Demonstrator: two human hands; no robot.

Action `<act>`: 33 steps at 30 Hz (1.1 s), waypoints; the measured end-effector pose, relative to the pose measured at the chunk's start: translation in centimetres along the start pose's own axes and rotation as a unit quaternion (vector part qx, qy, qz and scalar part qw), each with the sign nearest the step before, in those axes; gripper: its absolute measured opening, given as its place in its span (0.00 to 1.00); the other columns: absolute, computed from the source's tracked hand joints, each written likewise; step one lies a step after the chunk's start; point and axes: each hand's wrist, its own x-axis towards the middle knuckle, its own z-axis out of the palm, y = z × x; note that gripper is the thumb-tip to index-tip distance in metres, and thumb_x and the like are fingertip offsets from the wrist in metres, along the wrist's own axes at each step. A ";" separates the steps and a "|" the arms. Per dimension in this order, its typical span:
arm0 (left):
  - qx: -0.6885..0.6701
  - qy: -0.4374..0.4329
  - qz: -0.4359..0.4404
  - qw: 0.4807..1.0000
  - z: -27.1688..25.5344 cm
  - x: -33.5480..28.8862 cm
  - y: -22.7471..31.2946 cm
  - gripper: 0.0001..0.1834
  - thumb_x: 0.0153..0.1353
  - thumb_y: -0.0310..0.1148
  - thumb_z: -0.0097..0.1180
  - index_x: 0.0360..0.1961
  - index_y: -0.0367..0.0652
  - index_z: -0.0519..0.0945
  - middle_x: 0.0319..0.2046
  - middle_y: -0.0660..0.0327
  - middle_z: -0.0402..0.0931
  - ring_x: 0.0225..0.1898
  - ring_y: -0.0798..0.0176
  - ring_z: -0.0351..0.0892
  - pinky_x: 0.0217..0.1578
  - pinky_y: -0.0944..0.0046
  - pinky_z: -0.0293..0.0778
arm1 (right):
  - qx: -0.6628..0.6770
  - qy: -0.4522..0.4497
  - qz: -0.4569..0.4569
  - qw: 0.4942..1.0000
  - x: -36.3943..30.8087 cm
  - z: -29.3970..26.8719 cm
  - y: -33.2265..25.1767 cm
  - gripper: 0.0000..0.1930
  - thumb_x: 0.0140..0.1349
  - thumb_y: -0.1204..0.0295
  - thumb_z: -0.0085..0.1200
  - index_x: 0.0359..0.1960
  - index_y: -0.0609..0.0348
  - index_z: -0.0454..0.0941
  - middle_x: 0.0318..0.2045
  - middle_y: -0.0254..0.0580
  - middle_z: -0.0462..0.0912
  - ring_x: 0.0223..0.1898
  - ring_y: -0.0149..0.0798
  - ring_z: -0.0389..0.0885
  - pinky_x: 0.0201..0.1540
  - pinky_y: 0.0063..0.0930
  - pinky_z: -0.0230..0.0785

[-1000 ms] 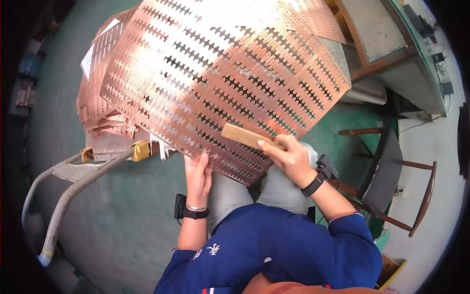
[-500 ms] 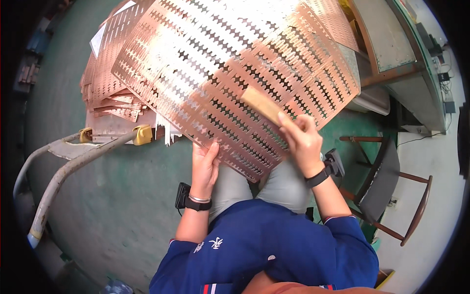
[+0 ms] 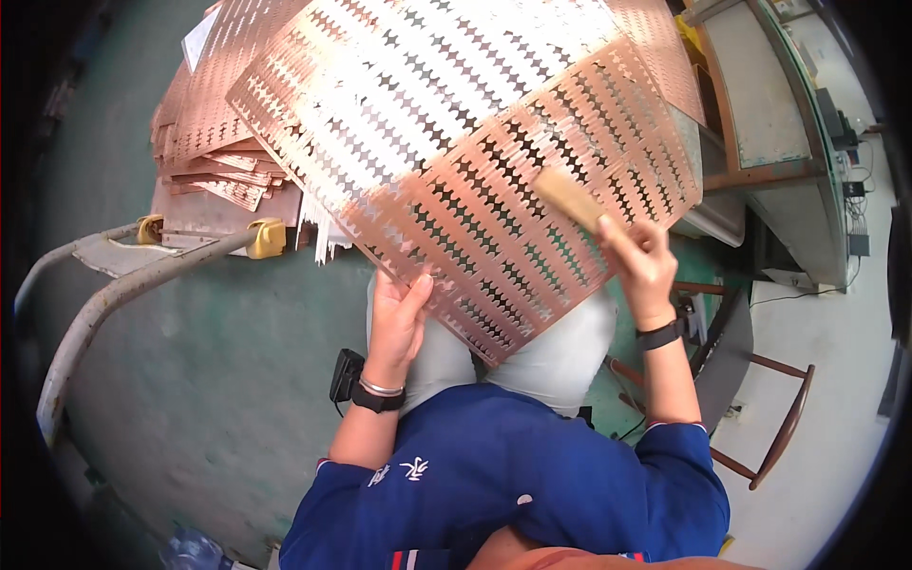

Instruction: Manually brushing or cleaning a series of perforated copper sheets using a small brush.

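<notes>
A large copper-coloured sheet [image 3: 439, 186], punched with rows of small notched holes, lies tilted in front of me, one corner over my lap. My left hand [image 3: 399, 312] grips its lower left edge, the thumb on top and the other fingers partly hidden beneath. Pinched in my right hand [image 3: 644, 268] is a tan, wood-like block [image 3: 570, 198], long and narrow. The block extends up and left from my fingers over the right half of the sheet. Whether it presses on the surface is hard to tell.
More punched copper-coloured sheets [image 3: 204, 142] are stacked untidily at the far left, beside a cart's bent metal handle [image 3: 114, 294] with yellow fittings. A desk [image 3: 760, 104] stands at the far right. Below it is a dark chair with a wooden armrest [image 3: 788, 427].
My right hand has moved to the right with the block, toward the sheet's right edge. My left hand keeps its grip on the sheet's edge. The view has shifted slightly.
</notes>
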 end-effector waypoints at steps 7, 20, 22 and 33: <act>0.013 -0.009 0.005 1.000 0.0 -0.1 -0.1 0.30 0.65 0.21 0.51 0.67 0.44 0.57 0.63 0.59 0.62 0.64 0.57 0.65 0.55 0.56 0.73 | 0.003 -0.018 -0.048 0.999 1.0 -0.2 -1.1 0.24 0.45 0.75 0.68 0.47 0.36 0.85 0.30 0.31 0.71 0.23 0.28 0.73 0.22 0.23 0.70; 0.014 -0.007 0.018 1.000 -0.4 0.4 -0.7 0.30 0.65 0.21 0.51 0.67 0.44 0.57 0.65 0.58 0.60 0.62 0.57 0.67 0.52 0.57 0.75 | 0.044 -0.016 0.038 0.998 -0.5 0.3 -1.5 0.20 0.47 0.74 0.69 0.43 0.36 0.86 0.30 0.34 0.74 0.20 0.30 0.73 0.20 0.24 0.68; 0.009 -0.005 0.019 1.000 0.1 0.3 -0.6 0.30 0.65 0.21 0.51 0.67 0.45 0.57 0.63 0.59 0.63 0.61 0.59 0.67 0.53 0.58 0.74 | 0.064 -0.045 -0.020 0.997 -0.9 0.0 -2.3 0.18 0.48 0.72 0.69 0.43 0.35 0.86 0.29 0.34 0.74 0.21 0.31 0.74 0.21 0.24 0.68; 0.012 -0.007 0.021 1.000 0.2 -0.3 0.0 0.29 0.66 0.22 0.51 0.66 0.43 0.59 0.59 0.59 0.66 0.59 0.59 0.70 0.52 0.57 0.76 | 0.039 -0.059 -0.048 0.996 -0.3 -0.7 0.3 0.22 0.45 0.75 0.66 0.44 0.34 0.86 0.30 0.34 0.76 0.23 0.32 0.75 0.22 0.24 0.70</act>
